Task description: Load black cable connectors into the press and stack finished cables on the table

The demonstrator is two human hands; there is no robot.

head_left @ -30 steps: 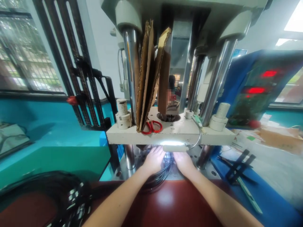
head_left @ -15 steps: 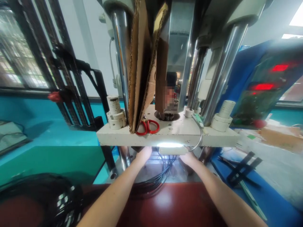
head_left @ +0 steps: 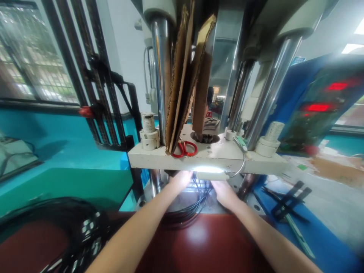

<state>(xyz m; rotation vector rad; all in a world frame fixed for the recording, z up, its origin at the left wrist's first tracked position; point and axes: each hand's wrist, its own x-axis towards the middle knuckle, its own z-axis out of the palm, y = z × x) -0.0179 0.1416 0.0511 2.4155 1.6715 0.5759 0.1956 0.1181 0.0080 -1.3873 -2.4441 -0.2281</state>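
Both hands reach under the thick cream plate (head_left: pixel 159 161) of a press-like machine. My left hand (head_left: pixel 182 181) is left of a bundle of black cables (head_left: pixel 200 201), its fingers hidden below the plate's edge. On the bundle's other side, my right hand (head_left: pixel 224 192) is close to the cables, with fingertips lost in glare and shadow. Whether either hand grips a cable cannot be made out. A lit lamp (head_left: pixel 212 176) hangs along the plate's front edge, just above the hands. The cables run down from the lit gap and curl toward the dark red table (head_left: pixel 199 242).
Red-handled scissors (head_left: pixel 190 148) and upright cardboard sheets (head_left: pixel 178 94) are on the plate. A large coil of black cable (head_left: pixel 82 223) lies at left. On the blue surface at right are a black clamp-like tool (head_left: pixel 290 201) and a pale green-handled tool (head_left: pixel 300 235).
My right hand has come inward toward the cables, and more of it shows beneath the lamp. My left hand stays by the plate's edge. The camera view has shifted slightly.
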